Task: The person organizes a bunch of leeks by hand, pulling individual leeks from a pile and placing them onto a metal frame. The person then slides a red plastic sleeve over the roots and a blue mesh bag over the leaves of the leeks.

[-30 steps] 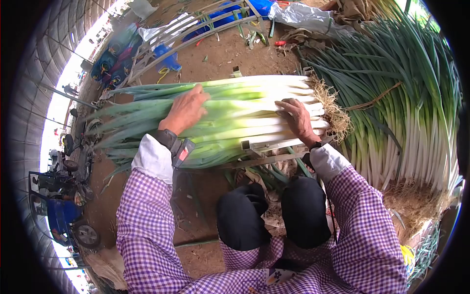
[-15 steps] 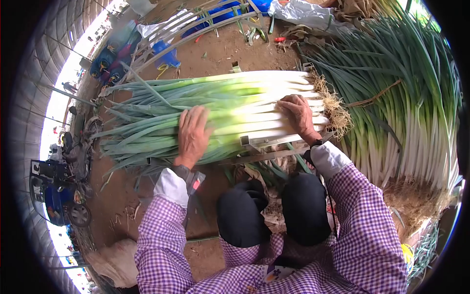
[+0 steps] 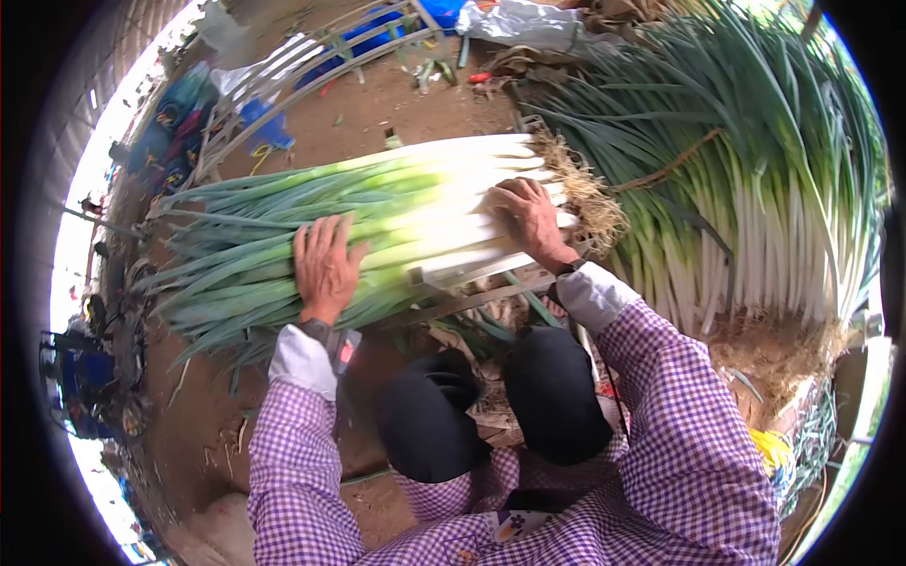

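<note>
A thick bundle of green onions (image 3: 406, 203) lies across a low metal frame (image 3: 462, 304) in front of my knees. Its leaves point left and its roots (image 3: 585, 193) right. My left hand (image 3: 326, 267) rests on the green leaves, fingers stretched out and thumb apart. Over the white stalks near the root end, my right hand (image 3: 530, 222) is bent, its fingers curled against the onions. What lies under its palm is hidden.
A large pile of green onions (image 3: 755, 198) stands at right, roots toward me. Behind the bundle are a slatted rack (image 3: 311, 71), blue plastic (image 3: 264, 123) and a silvery sheet (image 3: 524, 24). Yellow material (image 3: 772, 451) lies at lower right.
The whole scene has shifted left in view as the camera turned. Both hands remain on the bundle in about the same places, left on the leaves, right on the white stalks.
</note>
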`<state>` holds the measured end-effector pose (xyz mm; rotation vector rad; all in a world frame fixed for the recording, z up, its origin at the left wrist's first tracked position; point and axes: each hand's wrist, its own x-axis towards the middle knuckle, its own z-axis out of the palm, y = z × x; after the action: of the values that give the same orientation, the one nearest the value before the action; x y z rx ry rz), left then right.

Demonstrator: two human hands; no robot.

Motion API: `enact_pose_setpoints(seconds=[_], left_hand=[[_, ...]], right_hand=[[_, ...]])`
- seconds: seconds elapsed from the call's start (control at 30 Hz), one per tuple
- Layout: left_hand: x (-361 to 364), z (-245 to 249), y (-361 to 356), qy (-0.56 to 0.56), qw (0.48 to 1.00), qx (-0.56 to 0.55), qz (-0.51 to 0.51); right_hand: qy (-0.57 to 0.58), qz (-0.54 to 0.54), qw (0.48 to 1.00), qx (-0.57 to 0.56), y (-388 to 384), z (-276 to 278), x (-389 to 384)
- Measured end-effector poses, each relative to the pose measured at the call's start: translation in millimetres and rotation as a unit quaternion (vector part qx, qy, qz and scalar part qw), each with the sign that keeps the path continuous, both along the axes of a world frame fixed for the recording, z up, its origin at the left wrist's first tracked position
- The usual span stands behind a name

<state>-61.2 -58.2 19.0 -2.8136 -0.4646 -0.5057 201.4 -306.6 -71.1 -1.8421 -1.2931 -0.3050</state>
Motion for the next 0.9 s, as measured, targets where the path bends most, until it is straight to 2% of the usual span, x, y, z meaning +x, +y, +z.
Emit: enact_pose_setpoints(seconds=[0.07,0.1,0.3,0.47,0.7,0.77,0.9], left_hand=[[0,0,-4,0.000,1.000,-0.012,0.007],[-1,1,-5,0.001,1.000,-0.017,0.012],[-2,-2,-7,-0.003,1.000,-0.001,0.007],[0,0,-7,0.010,1.000,-0.004,0.005],[1,-10,-1,0.024,0.999,0.027,0.021],[1,-12,0,0.025,0.999,0.035,0.024],[-2,-18,6,0.023,0.998,0.047,0.025]], right_hand=[[0.008,-0.030,0.999,-0.021,-12,4,1],[-0.021,-0.062,0.998,0.020,-14,5,0],[-0.009,-0.101,0.995,0.012,-15,-12,-2],[0.022,-0.074,0.997,-0.002,-21,-14,2],[-0.016,-0.082,0.996,-0.008,-19,-20,4],[0.031,-0.068,0.997,-0.011,-19,-17,6],[0.033,0.041,0.999,0.010,-39,-9,30]])
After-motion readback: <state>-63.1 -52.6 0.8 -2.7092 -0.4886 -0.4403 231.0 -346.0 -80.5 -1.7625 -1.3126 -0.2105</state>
